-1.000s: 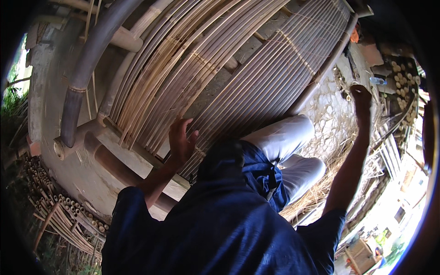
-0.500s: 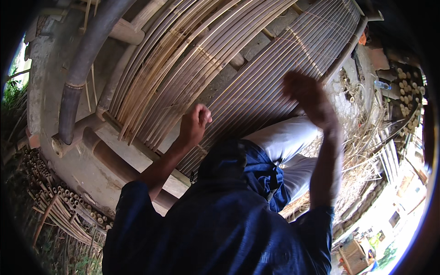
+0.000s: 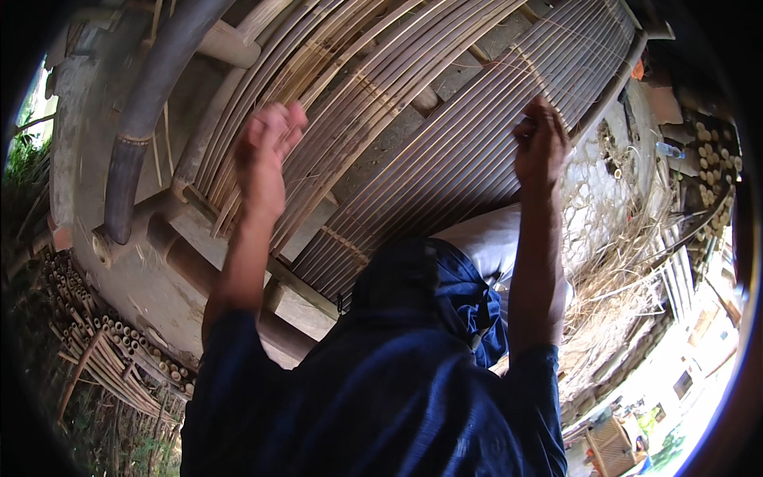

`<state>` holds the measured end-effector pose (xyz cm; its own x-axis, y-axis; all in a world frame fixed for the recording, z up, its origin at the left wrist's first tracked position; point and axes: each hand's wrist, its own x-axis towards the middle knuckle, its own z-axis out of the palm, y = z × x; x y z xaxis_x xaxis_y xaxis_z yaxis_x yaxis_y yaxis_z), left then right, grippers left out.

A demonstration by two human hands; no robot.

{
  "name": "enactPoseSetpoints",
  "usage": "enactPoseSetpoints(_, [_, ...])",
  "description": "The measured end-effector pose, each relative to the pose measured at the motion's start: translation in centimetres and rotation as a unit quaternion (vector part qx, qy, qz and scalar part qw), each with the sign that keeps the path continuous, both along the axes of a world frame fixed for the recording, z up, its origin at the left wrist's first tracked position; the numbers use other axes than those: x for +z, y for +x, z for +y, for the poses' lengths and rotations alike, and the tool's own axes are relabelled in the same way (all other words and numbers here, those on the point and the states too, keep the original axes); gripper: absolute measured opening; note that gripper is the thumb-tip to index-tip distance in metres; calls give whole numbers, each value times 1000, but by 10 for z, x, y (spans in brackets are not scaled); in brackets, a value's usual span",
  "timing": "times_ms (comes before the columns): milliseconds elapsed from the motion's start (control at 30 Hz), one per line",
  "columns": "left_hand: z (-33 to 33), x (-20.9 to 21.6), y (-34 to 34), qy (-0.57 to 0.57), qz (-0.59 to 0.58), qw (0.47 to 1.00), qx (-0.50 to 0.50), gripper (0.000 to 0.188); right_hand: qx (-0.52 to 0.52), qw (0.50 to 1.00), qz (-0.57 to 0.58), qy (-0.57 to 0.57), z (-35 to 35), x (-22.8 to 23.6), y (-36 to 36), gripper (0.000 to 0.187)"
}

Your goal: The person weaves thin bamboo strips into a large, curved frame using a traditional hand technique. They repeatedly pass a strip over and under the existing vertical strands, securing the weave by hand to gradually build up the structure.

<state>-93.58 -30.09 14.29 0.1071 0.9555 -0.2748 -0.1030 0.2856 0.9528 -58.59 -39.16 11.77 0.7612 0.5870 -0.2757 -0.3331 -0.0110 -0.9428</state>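
Observation:
My left hand (image 3: 269, 147) is raised over the loose slats, somewhat smeared by motion, its fingers curled in. My right hand (image 3: 543, 141) hovers over the right side of the bound slat panel, fingers drawn together. What either hand pinches, if anything, is too small to make out. Beneath them, the panel of narrow, dark bamboo slats (image 3: 445, 167) runs diagonally, crossed by pale woven bindings (image 3: 531, 67). Alongside on the left lies a bundle of long, thin bamboo strips (image 3: 350, 103), partly tied across. Fine threads show faintly over the panel.
A thick bamboo pole (image 3: 151, 103) rises at the left, joined to a round bamboo frame (image 3: 187, 258). Cut bamboo tubes (image 3: 131, 346) are stacked at lower left. Straw-like shavings (image 3: 620, 278) cover the ground at right, near a plastic bottle (image 3: 670, 150).
My left hand has moved up and left, away from the panel's near end to above the loose strips. My right hand has turned more upright and shifted slightly right, its blur reduced.

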Motion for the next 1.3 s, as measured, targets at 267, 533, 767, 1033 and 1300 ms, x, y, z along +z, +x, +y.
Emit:
enactPoseSetpoints(267, [-174, -135, -58, 106, 445, 880, -124, 38, 368, 643, -622, -255, -17, -102, -106, 16])
enactPoseSetpoints(533, [-148, -211, -69, 29, 364, 898, -247, 38, 755, 505, -362, -209, -14, -73, -237, 29])
enactPoseSetpoints(767, [-123, -186, -44, -278, 184, 913, -237, 29, 731, 609, -99, -291, -23, -100, -215, 48])
enactPoseSetpoints(1033, [-170, -124, -56, -14, 380, 922, -70, 20, 637, 760, -75, -107, -17, -28, -172, 48])
enactPoseSetpoints(1300, [-136, -41, -30, 158, 348, 911, -158, 20, 554, 711, -415, 126, -67, -105, -190, 59])
